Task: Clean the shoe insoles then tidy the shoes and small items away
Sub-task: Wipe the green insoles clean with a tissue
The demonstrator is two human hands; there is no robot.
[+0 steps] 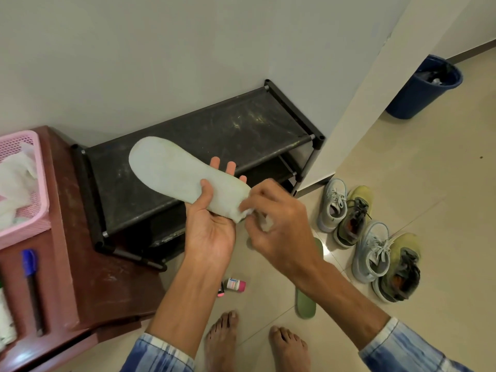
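Note:
My left hand point(212, 226) grips a pale blue-white insole point(171, 173) by its heel end, palm up, with the toe end pointing up and left over the shoe rack. My right hand point(279, 224) pinches a small white wipe point(264, 224) against the heel of that insole. A green insole point(306, 302) lies on the floor, partly hidden under my right forearm. Two light blue sneakers point(332, 205) point(371, 251) and two olive-yellow sneakers point(354, 216) point(400, 269) stand in a row on the tiles at the right.
A black two-tier shoe rack point(228, 130) stands against the wall. At the left, a brown cabinet point(88, 264) carries a pink basket point(40, 183) of white wipes and a blue pen point(31, 277). A small pink-capped bottle point(233, 285) lies on the floor. A blue bin point(418, 92) stands far right.

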